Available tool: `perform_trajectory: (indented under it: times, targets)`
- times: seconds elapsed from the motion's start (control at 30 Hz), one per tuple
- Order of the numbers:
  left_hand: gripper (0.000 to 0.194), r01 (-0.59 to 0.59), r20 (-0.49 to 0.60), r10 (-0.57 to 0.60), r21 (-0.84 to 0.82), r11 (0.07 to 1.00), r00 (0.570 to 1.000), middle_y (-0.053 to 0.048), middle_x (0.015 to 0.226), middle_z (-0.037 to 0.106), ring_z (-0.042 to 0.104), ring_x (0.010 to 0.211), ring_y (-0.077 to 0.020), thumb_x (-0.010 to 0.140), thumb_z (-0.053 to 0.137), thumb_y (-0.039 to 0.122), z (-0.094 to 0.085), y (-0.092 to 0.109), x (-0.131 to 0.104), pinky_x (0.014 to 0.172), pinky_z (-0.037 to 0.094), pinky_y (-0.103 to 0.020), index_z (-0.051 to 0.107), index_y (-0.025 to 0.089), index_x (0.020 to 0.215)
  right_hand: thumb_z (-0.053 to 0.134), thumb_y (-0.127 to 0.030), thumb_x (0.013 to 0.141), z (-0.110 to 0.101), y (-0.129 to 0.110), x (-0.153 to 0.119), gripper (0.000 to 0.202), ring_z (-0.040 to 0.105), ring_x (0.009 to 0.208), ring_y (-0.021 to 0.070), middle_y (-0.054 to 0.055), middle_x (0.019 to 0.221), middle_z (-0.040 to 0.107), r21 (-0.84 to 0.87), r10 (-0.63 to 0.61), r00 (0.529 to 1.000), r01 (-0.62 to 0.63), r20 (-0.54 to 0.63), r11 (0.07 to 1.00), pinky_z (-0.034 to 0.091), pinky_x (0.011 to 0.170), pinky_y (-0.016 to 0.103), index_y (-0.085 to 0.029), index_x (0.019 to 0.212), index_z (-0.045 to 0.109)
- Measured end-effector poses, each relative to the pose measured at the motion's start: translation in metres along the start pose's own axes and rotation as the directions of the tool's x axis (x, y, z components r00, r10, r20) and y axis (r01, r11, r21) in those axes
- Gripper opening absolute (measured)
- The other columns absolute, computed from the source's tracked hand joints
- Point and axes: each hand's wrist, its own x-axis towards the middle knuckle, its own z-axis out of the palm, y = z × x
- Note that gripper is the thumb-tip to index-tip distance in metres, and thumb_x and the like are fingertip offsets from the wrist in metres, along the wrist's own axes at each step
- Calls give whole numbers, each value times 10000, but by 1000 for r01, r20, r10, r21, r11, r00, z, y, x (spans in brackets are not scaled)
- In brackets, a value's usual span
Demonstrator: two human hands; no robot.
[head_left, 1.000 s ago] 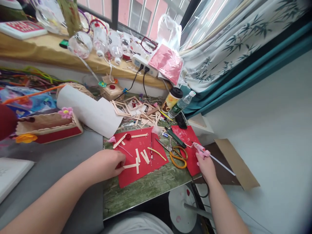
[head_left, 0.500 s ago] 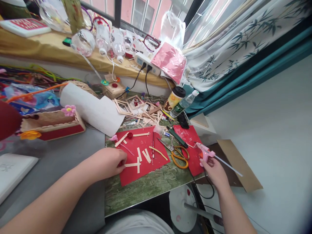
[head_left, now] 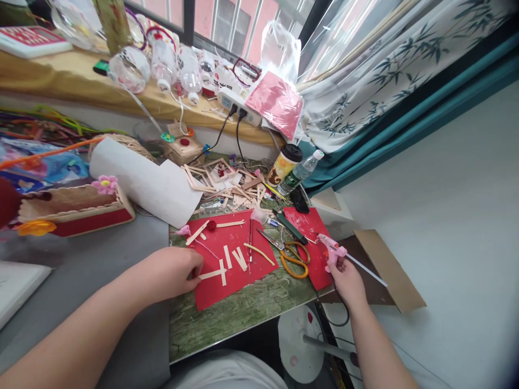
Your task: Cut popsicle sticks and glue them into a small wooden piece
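Observation:
My left hand is closed in a pinch on the left end of a wooden craft stick, just over the left edge of a red sheet. A shorter stick piece crosses that stick near its right end. More cut stick pieces lie on the sheet close by. At the right, my right hand is wrapped around the handle of a pink hot glue gun, a long glue stick poking from its back. Its nozzle points left above a second red sheet.
Scissors with orange handles and a green utility knife lie between the sheets. Behind are a pile of craft sticks, a cup and a water bottle. A wooden box stands at left; a cardboard piece at right.
The whole view has shifted slightly, so things appear a little further left. Both hands keep their holds on the craft stick and the glue gun.

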Motion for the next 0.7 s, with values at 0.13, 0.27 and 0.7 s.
perform_trajectory:
  times: [0.13, 0.27, 0.7]
  targets:
    - [110, -4, -3, 4, 1, 1000, 1000, -13, 730, 707, 585, 617, -182, 820, 583, 326, 1, 0, 0, 556, 316, -301, 670, 260, 805, 712, -507, 751, 0, 1, 0, 481, 758, 834, 293, 119, 934, 800, -11, -1, 1000, 1, -8, 1000, 579, 741, 361, -157, 1080, 726]
    - [106, 0, 0, 0, 11, 1000, 1000, -17, 722, 700, 580, 613, -187, 816, 597, 330, -1, 0, 0, 548, 305, -302, 672, 256, 796, 711, -523, 756, -2, 2, 1, 497, 752, 788, 275, 116, 927, 794, -34, 7, 1000, -8, -27, 999, 565, 719, 353, -150, 1084, 713]
    - [130, -9, -26, 10, 34, 999, 1000, -20, 781, 706, 584, 638, -186, 819, 594, 366, 3, -1, 0, 565, 312, -311, 656, 253, 805, 648, -558, 854, -2, -46, -44, 406, 501, 557, 189, 2, 620, 576, -481, -202, 976, 138, -83, 866, 377, 555, 314, -249, 648, 482]
